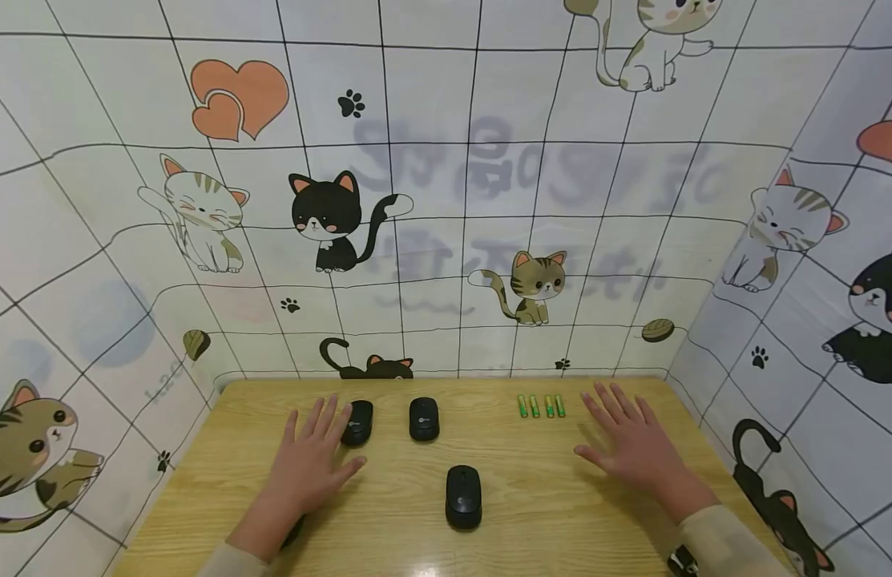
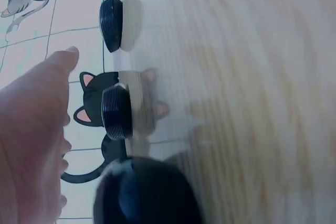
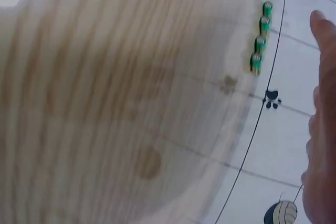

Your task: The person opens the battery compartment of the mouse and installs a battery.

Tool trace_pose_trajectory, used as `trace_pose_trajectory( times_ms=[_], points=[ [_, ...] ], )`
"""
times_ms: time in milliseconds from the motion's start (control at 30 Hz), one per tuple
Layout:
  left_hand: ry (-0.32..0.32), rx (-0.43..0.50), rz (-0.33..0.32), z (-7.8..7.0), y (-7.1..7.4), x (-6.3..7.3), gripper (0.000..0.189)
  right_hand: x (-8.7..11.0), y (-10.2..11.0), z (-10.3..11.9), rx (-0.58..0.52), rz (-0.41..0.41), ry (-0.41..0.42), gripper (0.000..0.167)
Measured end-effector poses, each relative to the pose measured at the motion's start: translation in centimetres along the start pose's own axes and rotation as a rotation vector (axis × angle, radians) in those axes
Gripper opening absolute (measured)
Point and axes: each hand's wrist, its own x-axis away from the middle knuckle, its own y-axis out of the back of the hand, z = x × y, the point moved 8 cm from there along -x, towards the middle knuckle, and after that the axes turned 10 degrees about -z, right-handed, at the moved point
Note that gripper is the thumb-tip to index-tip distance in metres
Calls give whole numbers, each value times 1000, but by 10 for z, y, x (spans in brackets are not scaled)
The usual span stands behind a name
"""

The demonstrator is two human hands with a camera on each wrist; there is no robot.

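Observation:
My left hand (image 1: 310, 457) hovers over the left part of the table, fingers spread and holding nothing. Just beyond its fingers is a black computer mouse (image 1: 357, 423), partly covered by the hand; a second mouse (image 1: 424, 419) stands to its right. Another mouse (image 1: 463, 497) lies nearer the front middle. Under the left wrist a dark edge (image 1: 294, 531) shows, and the left wrist view has a black mouse (image 2: 149, 192) close up. On the right, my right hand (image 1: 628, 439) is spread and holds nothing. Several green batteries (image 1: 535, 406) stand in a row left of its fingertips.
The light wooden table (image 1: 388, 513) ends at a white wall sheet (image 1: 431, 184) printed with cats and grid lines, which also runs along both sides. A small black-and-white item (image 1: 682, 561) is partly hidden by the right sleeve (image 1: 730, 541).

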Motion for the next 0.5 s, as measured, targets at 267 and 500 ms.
trace_pose_trajectory(
  times_ms=[267,500],
  points=[
    [-79,220,-31,-37,8,-9,83,-1,0,52,-255,-26,79,94],
    [-88,533,10,-78,7,-13,65,-4,6,105,-491,13,86,87]
  ],
)
